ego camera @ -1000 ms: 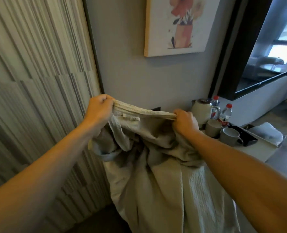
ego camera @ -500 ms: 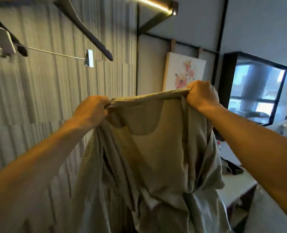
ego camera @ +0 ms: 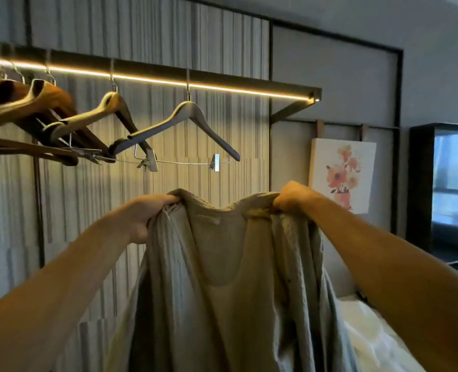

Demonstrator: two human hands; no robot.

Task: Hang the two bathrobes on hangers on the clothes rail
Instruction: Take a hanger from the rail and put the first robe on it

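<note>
You have the bathrobe (ego camera: pixel 222 277) raised in front of you, spread open at the collar so the neck dips between your fists and the rest of the cloth falls straight down out of view; holding it by the two shoulder points like this keeps the opening wide, which looks like the shape you need for slipping a hanger in. Your left hand (ego camera: pixel 144 218) is closed tight on the left shoulder seam, knuckles toward the wall, and your right hand (ego camera: pixel 289 197) is clenched on the right shoulder, slightly higher. Both arms are stretched forward and up, elbows nearly straight. Just above the collar, apart from it, hangs the nearest hanger (ego camera: pixel 187 124), a dark one with a clip bar, empty and turned a little sideways on the clothes rail (ego camera: pixel 222 84). More bare hangers crowd the rail's left end. Neither robe is hung yet by this view, and the second robe is not visible. A flower painting (ego camera: pixel 342 173) leans against the wall on the right.
</note>
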